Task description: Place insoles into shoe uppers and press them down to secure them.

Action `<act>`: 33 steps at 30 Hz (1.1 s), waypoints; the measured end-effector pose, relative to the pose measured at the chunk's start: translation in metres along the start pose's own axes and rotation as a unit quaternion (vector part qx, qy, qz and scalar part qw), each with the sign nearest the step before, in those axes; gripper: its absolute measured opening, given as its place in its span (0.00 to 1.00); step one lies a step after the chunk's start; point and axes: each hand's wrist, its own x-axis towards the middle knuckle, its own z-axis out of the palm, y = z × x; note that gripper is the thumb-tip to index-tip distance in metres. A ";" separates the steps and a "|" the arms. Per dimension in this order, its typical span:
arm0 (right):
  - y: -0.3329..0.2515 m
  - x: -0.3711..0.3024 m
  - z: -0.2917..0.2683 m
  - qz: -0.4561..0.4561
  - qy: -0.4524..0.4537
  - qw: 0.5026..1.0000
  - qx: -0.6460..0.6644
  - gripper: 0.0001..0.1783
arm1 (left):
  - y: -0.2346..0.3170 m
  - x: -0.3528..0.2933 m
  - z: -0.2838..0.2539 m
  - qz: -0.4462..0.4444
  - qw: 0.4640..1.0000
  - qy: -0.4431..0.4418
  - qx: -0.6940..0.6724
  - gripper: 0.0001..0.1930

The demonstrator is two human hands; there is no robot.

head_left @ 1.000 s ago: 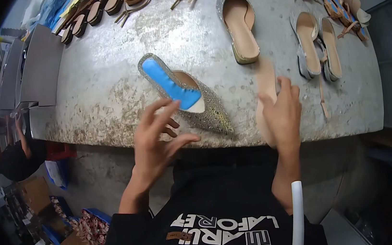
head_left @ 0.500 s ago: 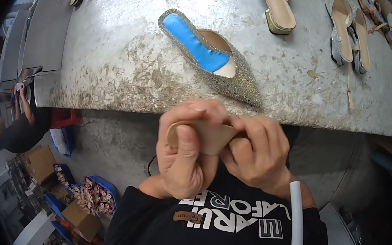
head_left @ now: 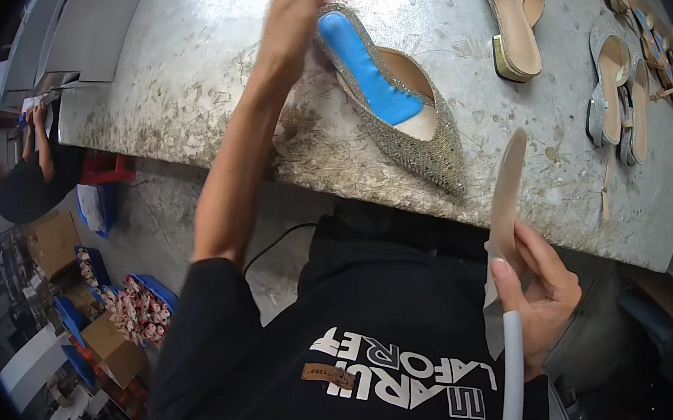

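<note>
My right hand (head_left: 545, 290) is closed on a beige insole (head_left: 510, 190), holding it on edge beside the table's front edge, thumb on the near side and fingers behind. The insole's narrow end points up and away; its lower part is partly covered by my thumb. My left hand (head_left: 300, 19) is stretched far over the table, beside the heel end of a glittery pointed mule shoe (head_left: 417, 155). It is smeared by motion, so its grip does not show. A blue piece (head_left: 370, 65) lies along the footbed inside this mule.
Another glittery shoe (head_left: 516, 19) with a gold heel stands right of the mule. More shoes (head_left: 613, 87) line the worn metal table's (head_left: 179, 137) right side. A white tube (head_left: 512, 377) rises before my right forearm. Further left are a co-worker (head_left: 34, 178) and blue bins (head_left: 159, 292).
My hands were together on the insole at my chest. The left has let go and reached forward across the table; the right has moved right with the insole. The view has shifted slightly.
</note>
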 end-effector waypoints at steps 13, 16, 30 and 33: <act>0.002 0.068 0.039 -0.167 -0.057 0.977 -0.124 0.24 | 0.002 -0.073 0.047 -0.015 0.943 -0.164 -0.288 0.45; 0.002 0.088 0.055 -0.187 -0.071 0.964 -0.174 0.23 | 0.002 -0.071 0.044 -0.022 0.940 -0.170 -0.295 0.46; 0.010 0.093 0.070 -0.205 -0.060 0.959 -0.188 0.22 | -0.001 -0.070 0.038 0.039 0.940 -0.157 -0.299 0.41; 0.010 0.092 0.070 -0.195 -0.067 0.960 -0.187 0.22 | -0.016 -0.072 0.049 0.120 0.970 -0.147 -0.154 0.31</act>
